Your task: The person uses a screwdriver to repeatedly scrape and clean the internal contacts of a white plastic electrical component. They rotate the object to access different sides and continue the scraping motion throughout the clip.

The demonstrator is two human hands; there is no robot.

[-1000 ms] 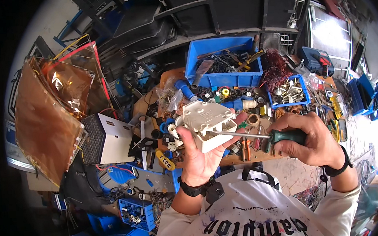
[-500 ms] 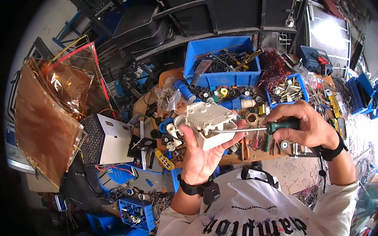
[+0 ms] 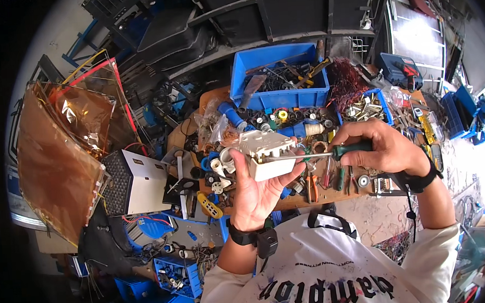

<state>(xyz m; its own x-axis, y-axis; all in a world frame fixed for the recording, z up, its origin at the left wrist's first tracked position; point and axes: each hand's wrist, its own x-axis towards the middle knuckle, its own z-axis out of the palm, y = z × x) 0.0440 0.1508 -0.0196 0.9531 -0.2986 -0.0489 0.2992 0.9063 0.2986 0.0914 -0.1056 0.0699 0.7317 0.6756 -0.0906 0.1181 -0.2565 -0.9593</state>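
A white plastic box (image 3: 268, 169) with a partly raised lid (image 3: 265, 142) rests in my left hand (image 3: 250, 200), whose fingers and thumb hold it from below and the sides. My right hand (image 3: 388, 152) is closed around the dark green handle of a screwdriver (image 3: 313, 156). Its metal shaft runs leftward into the gap between the lid and the box. The tip is hidden inside. Both hands are above the near part of the cluttered workbench.
Behind my hands stands a blue crate (image 3: 283, 97) of tools, with a smaller blue bin (image 3: 363, 109) of metal parts beside it. Orange-handled pliers (image 3: 312, 188) and a yellow meter-like device (image 3: 209, 205) lie nearby. A white speaker-like box (image 3: 142, 181) is at the left.
The lid now sits flatter over the box, which is tilted differently in my left hand. My right hand and the screwdriver have shifted slightly left and up in view.
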